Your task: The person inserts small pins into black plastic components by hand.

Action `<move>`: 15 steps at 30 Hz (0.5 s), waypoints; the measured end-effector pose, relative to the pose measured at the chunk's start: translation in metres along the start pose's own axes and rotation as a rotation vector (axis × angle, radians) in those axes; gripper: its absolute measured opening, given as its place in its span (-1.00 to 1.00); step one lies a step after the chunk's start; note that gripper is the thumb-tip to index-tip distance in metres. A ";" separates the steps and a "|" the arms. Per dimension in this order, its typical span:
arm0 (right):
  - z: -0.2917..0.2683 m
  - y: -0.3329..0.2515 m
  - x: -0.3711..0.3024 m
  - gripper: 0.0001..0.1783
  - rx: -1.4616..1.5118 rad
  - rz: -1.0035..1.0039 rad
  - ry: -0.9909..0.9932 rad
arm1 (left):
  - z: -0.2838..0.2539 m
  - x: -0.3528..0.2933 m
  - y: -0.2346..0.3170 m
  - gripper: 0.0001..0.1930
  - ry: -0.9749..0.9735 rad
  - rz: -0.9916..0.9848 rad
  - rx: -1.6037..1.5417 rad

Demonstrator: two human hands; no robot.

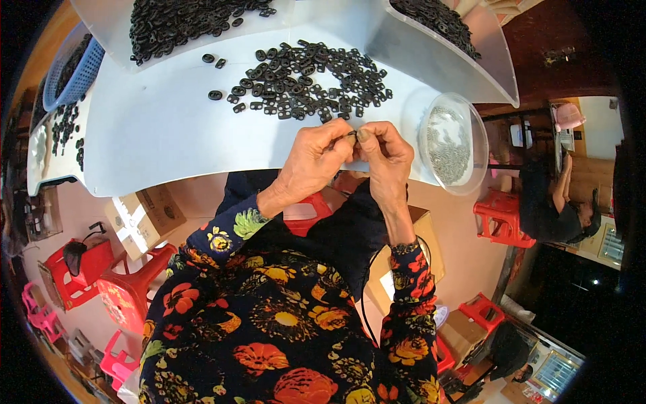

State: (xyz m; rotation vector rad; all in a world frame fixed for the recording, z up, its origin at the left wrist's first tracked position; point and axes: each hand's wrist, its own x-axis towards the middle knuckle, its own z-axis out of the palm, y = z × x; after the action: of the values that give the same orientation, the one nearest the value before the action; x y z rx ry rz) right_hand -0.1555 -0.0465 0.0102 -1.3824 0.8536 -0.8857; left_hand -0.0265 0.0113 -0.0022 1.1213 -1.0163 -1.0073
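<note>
1. Left hand (311,156): over the near edge of the white tabletop (155,128), wrist bent inward. Thumb and index finger pinch a small dark piece (352,135); the remaining fingers are curled and partly hidden.
2. Right hand (389,153): just beside the left, the fingertips of the two meeting. Thumb lies pressed against the bent index finger at the same piece; how much of it this hand grips is hidden.
3. Position of the piece: between the two hands' fingertips, at the near side of the heap. Mostly covered by the fingers; its exact shape cannot be told.
4. Heap of black pieces (277,86): spread on the tabletop beyond the hands, small and flat, many with two holes. A bare patch shows within it. Three pieces lie apart to its left.
5. Round clear tub (480,165): near the right hand, on its right side, holding many tiny silvery parts (444,161).
6. Far side of the tabletop: two translucent bins, left (101,17) and right (494,74), each containing more black pieces.
7. Far left: blue basket (87,71), dark pieces inside.
8. Right background: a seated co-worker (548,209) in dark clothing, near a red stool (501,219).
</note>
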 end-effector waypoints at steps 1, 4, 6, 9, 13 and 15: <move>0.000 0.001 -0.001 -0.86 0.006 -0.015 0.013 | 0.001 0.000 0.001 -0.87 0.004 -0.008 -0.034; 0.007 0.000 0.000 -0.86 0.036 -0.066 0.027 | 0.000 0.000 0.004 -0.87 0.034 0.013 0.032; 0.006 -0.002 0.001 -0.86 0.053 -0.046 0.021 | -0.001 0.001 0.004 -0.86 0.026 0.021 0.018; 0.005 0.000 0.000 -0.86 0.084 -0.036 0.003 | -0.002 0.001 0.004 -0.85 0.028 0.022 -0.010; -0.001 0.005 -0.001 -0.85 0.046 -0.018 -0.011 | -0.006 0.001 0.002 -0.87 -0.049 -0.013 -0.046; 0.000 0.007 0.000 -0.86 0.033 -0.085 0.013 | -0.018 0.005 0.005 -0.89 -0.021 0.132 0.125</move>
State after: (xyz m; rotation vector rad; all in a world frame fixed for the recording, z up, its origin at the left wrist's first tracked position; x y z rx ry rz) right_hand -0.1555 -0.0468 0.0031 -1.3940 0.7920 -0.9705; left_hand -0.0070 0.0113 0.0010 1.1313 -1.1684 -0.8610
